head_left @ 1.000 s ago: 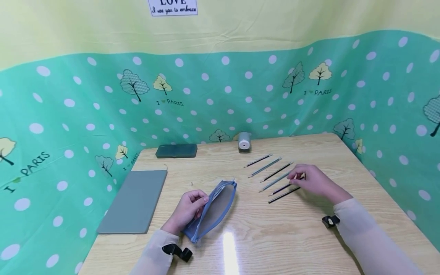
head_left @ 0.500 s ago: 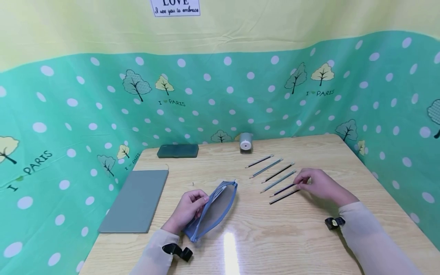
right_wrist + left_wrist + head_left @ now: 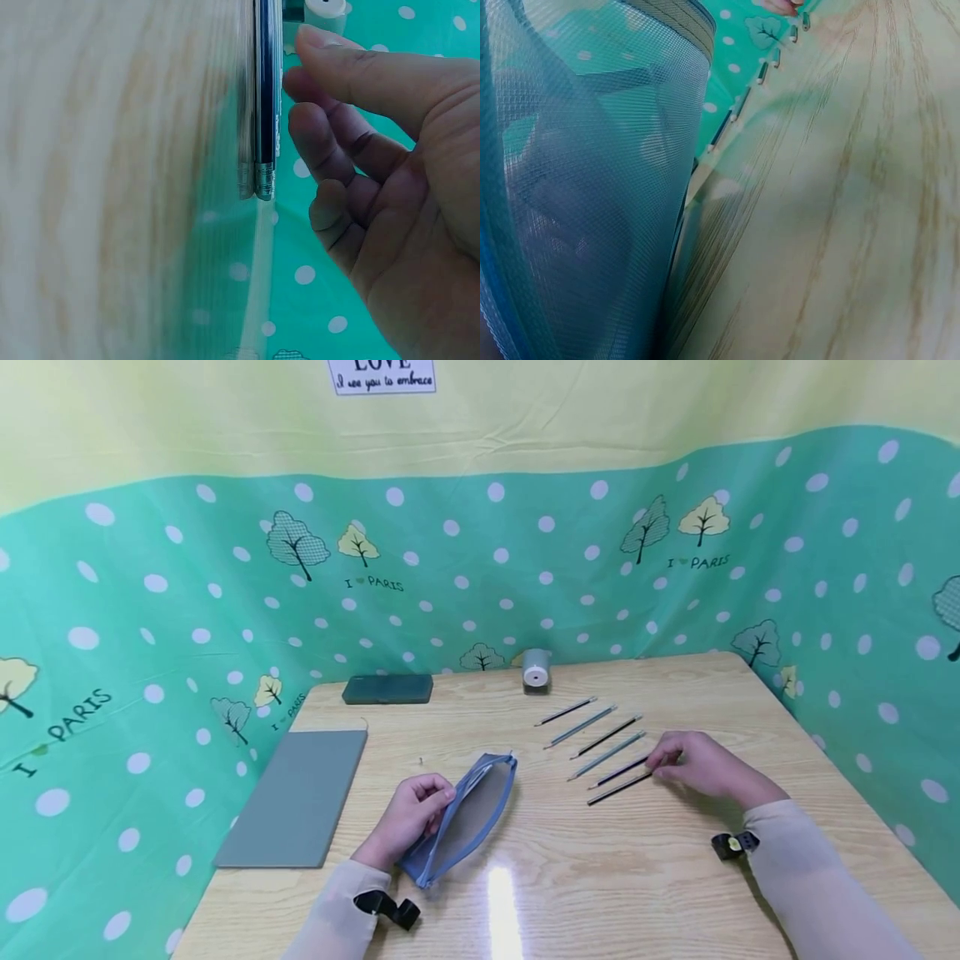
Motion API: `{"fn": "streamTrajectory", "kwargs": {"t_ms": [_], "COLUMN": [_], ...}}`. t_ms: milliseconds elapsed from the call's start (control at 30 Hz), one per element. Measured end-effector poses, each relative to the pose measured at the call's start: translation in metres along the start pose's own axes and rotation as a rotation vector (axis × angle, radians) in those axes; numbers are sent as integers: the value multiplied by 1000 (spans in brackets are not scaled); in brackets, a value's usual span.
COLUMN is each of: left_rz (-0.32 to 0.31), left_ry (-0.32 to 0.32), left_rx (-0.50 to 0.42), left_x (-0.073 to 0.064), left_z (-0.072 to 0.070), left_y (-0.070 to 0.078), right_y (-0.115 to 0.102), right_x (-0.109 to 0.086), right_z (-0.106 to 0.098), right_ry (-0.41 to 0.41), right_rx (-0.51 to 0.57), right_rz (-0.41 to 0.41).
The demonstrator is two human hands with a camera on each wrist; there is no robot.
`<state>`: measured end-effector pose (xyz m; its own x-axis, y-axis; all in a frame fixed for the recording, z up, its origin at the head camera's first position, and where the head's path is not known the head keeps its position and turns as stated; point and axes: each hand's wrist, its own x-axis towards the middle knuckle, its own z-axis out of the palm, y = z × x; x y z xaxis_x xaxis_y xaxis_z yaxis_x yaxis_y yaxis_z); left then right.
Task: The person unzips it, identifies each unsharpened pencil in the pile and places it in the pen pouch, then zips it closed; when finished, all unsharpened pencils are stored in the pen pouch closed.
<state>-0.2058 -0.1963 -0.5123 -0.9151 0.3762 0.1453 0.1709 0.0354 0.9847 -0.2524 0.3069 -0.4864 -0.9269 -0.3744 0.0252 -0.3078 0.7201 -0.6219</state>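
Observation:
In the head view, my left hand [image 3: 412,818] grips the near-left edge of a blue mesh zipper pencil pouch [image 3: 480,814], with its mouth spread apart. A slim white item shows inside the pouch. The blue mesh pouch [image 3: 607,195] fills the left of the left wrist view. My right hand [image 3: 697,764] hovers at the far ends of the nearest pencils, a black pencil [image 3: 618,789] among them. In the right wrist view, my loosely curled right-hand fingers [image 3: 322,142] stand just apart from a dark pencil [image 3: 265,97] lying flat on the table.
Several pencils [image 3: 600,739] lie in a slanted row on the wooden table [image 3: 600,877]. A white and dark pencil sharpener [image 3: 536,670] stands at the back. A dark green case [image 3: 387,689] lies back left, and a grey board [image 3: 296,802] at the left.
My right hand has shifted slightly right and down, from over the middle pencils to the far ends of the nearest ones. The left hand and pouch hold still.

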Motion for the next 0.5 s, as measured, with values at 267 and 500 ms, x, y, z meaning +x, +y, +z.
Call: {"fn": "streamTrajectory", "kwargs": {"t_ms": [267,500], "left_rz": [3,2], "left_ry": [-9,-11], "left_rx": [-3,1], "left_x": [0,1], "left_z": [1,1], "left_y": [0,0], "right_y": [4,4], "right_x": [-1,-2], "right_z": [1,0], "right_ry": [-22,-45], "right_rx": [-32,-43], "right_rz": [21,15]}}
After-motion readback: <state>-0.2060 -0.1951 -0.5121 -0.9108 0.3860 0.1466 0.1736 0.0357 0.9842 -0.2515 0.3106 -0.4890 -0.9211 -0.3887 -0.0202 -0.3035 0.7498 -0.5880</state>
